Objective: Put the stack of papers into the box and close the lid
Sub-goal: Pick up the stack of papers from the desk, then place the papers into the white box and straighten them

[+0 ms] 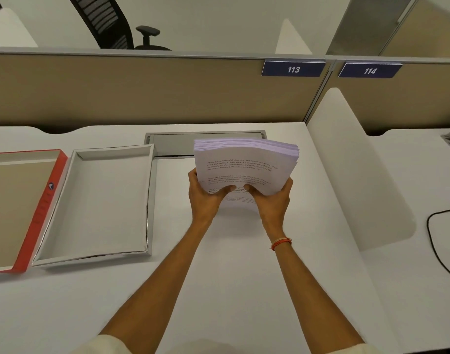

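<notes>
Both hands grip the stack of papers [245, 169] by its near edge, well to the right of the box [96, 203] and lifted off the desk [219, 290]. The left hand [206, 198] clasps the near-left corner and the right hand [272, 200] the near-right, each with its thumb pressed on the printed top sheet and its fingers curled out of sight beneath. The stack looks thick, so I judge it fairly heavy, yet it has no stiffness of its own: held at one end only, it arches upward and its far edge fans slightly, the sheets stepping apart. Loose sheets slide on each other easily, so a grip at the near edge alone risks the pile splaying or shedding pages. A surer hold would probably be on the two long sides, palms squeezing inward with fingers under the middle. The box lies open and empty, its walls low and thin. Just left of the box, nearly touching it, the red-edged lid [19, 208] lies with its hollow side up.
</notes>
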Motion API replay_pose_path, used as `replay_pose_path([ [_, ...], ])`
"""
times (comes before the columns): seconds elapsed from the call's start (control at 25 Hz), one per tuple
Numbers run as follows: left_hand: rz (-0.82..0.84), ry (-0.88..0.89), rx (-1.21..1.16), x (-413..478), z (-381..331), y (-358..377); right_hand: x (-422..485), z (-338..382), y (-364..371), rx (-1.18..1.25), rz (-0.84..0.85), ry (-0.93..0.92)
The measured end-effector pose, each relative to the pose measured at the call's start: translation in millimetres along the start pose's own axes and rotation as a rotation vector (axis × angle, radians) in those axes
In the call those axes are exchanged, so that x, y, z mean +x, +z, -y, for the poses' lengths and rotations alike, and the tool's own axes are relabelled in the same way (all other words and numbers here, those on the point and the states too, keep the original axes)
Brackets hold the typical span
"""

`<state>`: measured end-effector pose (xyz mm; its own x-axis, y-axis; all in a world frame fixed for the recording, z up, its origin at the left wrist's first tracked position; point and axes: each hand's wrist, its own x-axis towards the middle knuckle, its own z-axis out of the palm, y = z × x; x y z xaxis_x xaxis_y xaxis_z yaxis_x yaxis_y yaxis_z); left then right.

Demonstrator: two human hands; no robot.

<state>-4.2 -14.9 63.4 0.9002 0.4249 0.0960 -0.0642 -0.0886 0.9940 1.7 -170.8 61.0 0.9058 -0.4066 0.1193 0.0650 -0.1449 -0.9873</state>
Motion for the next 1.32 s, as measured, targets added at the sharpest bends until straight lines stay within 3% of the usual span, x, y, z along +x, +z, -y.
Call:
replay_pose_path([
  [0.88, -0.127, -0.081, 0.033, 7, -5, 17, 1, 1, 29, 0.005, -0.179, 0.078],
  [1.08, -0.135, -0.144, 0.193, 22, -23, 16, 19, 25, 36, -0.211, -0.149, 0.122],
  [1.32, -0.064, -0.249, 0.453, 40, -42, 8, 36, 47, 34, -0.584, 0.018, 0.178],
])
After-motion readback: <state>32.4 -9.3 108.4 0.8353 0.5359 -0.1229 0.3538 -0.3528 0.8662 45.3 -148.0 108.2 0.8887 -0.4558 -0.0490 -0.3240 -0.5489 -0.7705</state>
